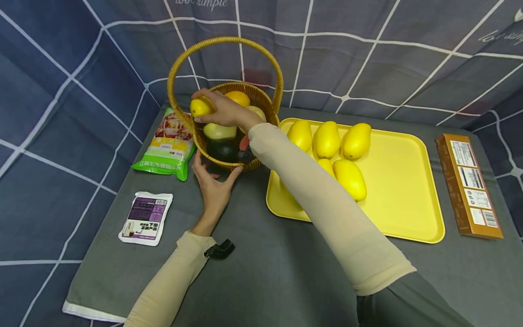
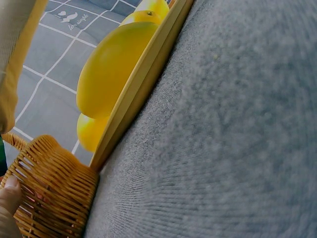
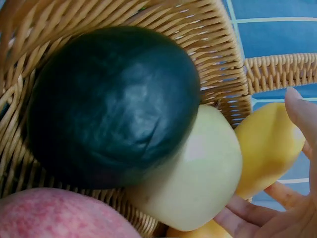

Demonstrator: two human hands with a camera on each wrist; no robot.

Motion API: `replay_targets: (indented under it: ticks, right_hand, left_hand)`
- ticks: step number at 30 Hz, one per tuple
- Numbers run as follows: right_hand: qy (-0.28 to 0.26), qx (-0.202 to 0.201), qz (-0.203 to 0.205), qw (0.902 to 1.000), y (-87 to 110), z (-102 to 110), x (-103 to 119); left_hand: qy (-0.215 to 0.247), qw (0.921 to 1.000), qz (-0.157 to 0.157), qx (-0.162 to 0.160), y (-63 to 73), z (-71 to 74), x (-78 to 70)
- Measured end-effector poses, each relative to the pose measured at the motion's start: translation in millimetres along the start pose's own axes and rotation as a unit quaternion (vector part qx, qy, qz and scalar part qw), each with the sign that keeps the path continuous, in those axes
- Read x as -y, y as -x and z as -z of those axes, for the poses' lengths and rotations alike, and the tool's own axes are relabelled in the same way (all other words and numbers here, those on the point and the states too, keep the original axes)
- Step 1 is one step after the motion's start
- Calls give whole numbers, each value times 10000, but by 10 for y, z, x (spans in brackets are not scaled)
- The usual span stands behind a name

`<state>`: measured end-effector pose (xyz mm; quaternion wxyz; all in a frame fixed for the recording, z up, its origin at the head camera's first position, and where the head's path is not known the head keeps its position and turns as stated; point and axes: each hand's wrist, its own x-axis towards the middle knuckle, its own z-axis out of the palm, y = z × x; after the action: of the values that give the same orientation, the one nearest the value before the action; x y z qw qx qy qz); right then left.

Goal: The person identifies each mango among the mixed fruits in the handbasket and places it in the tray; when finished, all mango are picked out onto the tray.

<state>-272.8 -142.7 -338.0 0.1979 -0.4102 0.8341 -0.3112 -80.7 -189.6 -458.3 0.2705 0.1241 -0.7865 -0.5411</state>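
In the head view my right hand [image 1: 220, 109] reaches into the wicker basket [image 1: 196, 141] and grips a yellow mango [image 1: 201, 107] by its left rim. The right wrist view shows this mango [image 3: 270, 148] between thumb and fingers, against a pale green fruit [image 3: 198, 173]. A glossy dark green fruit [image 3: 114, 109] and a speckled pink fruit [image 3: 59, 215] also lie in the basket. My left hand [image 1: 214, 188] holds the basket's front from outside, thumb and fingers spread around it. Its thumb [image 2: 11, 193] touches the weave in the left wrist view.
Right of the basket is a yellow tray [image 1: 400, 181] with several mangoes [image 1: 327, 140], partly hidden by my right sleeve. Left are a green snack bag [image 1: 165, 147] and a white-purple pouch [image 1: 146, 218]. A brown box [image 1: 470, 186] lies far right. The basket handle [image 1: 224, 40] arches above.
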Motion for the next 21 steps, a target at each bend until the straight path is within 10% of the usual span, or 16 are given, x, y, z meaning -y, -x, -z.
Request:
replay_targets:
  ticks: [21]
  right_hand:
    - [-313, -744, 1265, 9887, 449, 125, -68]
  left_hand:
    - [121, 9998, -161, -53, 2, -14, 1]
